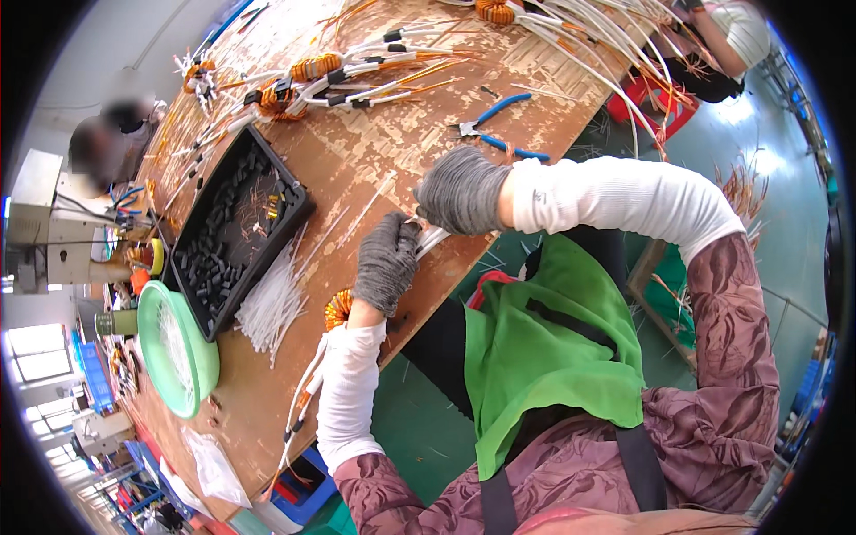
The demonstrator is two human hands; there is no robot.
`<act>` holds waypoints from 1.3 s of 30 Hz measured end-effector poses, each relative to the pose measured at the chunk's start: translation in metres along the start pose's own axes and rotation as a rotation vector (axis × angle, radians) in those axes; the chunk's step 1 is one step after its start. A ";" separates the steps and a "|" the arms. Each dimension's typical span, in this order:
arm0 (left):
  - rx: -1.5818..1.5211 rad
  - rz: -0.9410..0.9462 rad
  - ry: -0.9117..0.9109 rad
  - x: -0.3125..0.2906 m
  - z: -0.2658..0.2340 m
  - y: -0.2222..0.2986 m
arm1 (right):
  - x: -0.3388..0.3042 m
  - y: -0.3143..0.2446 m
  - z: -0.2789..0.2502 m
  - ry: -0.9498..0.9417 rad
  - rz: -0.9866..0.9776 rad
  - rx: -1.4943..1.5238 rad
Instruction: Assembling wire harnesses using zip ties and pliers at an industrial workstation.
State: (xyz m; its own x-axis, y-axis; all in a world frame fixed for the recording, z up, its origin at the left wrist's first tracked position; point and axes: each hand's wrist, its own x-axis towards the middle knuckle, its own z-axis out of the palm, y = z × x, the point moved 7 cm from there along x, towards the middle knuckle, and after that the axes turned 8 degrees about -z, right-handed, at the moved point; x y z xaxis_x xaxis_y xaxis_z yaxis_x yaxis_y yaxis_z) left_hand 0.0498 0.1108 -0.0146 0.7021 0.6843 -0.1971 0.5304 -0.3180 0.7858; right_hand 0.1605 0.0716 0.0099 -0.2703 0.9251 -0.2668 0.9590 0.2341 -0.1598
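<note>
Both my hands wear grey knit gloves and meet over the near edge of the worn wooden table. My left hand (387,265) is closed around white-sleeved wires (432,241), whose ends show just right of its fingers. My right hand (462,191) is closed in a pinch close to the left fingertips, and what it pinches is too small to make out. An orange-wound ring coil (339,308) lies beside my left wrist, with white leads running down the table edge. Blue-handled cutting pliers (481,132) lie beyond my right hand with their handles apart.
A black tray (299,207) of small black sleeves stands left, near loose white ties (272,308) and a green basin (209,357). Several wound coils with white leads (316,67) lie at the back. Another person (736,36) sits at the far right by a red stool (655,107).
</note>
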 end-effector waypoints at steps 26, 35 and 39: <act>0.128 0.034 0.099 -0.004 -0.007 -0.002 | -0.147 0.088 -0.141 0.741 -0.084 -0.699; 0.125 0.058 0.187 -0.003 -0.004 -0.006 | -0.042 -0.059 -0.024 0.613 -0.357 -0.352; 0.127 0.067 0.167 -0.004 -0.003 -0.002 | -0.043 -0.038 -0.019 0.438 -0.423 -0.277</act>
State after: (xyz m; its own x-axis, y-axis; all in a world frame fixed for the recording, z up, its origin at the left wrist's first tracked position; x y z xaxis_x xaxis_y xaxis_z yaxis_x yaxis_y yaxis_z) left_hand 0.0449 0.1103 -0.0135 0.6547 0.7549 -0.0390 0.5485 -0.4389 0.7117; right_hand 0.1374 0.0283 0.0453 -0.6240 0.7592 0.1848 0.7805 0.6173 0.0992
